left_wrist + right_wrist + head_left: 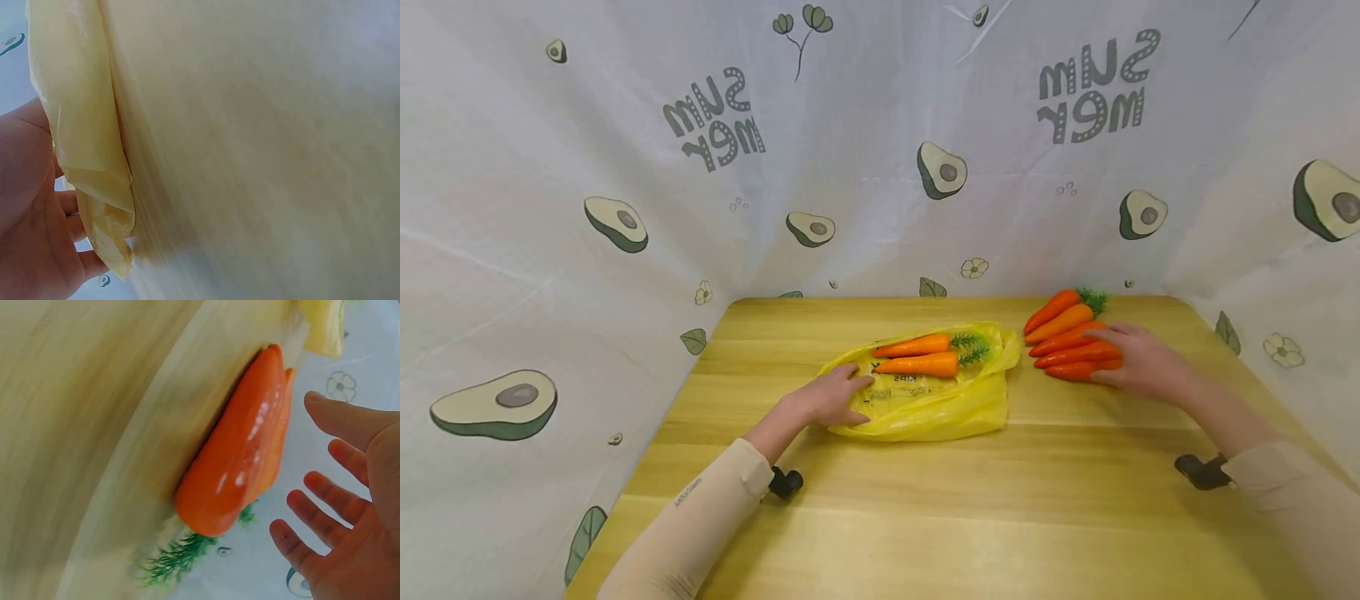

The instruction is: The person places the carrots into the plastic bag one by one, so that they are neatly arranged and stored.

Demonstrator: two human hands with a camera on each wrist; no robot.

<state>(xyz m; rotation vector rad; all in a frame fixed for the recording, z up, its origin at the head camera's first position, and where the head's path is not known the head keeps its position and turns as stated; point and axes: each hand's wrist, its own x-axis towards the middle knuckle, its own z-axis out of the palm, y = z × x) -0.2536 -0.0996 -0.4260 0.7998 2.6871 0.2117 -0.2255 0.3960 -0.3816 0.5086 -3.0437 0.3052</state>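
Observation:
A yellow plastic bag (925,421) lies flat on the wooden table, with two orange carrots (921,365) with green tops on it. My left hand (829,398) rests at the bag's left end, fingers spread over its edge. In the left wrist view the bag's side (84,119) hides parts of those fingers. To the right of the bag, several orange-red carrots (1067,352) lie fanned side by side. My right hand (1142,362) is at their right ends. In the right wrist view its fingers (334,497) are spread, apart from the nearest carrot (231,447).
The wooden table (880,517) meets a white cloth backdrop (865,167) printed with avocados along its back edge and sides. Black wrist mounts (786,482) stick out beneath both forearms, close over the tabletop.

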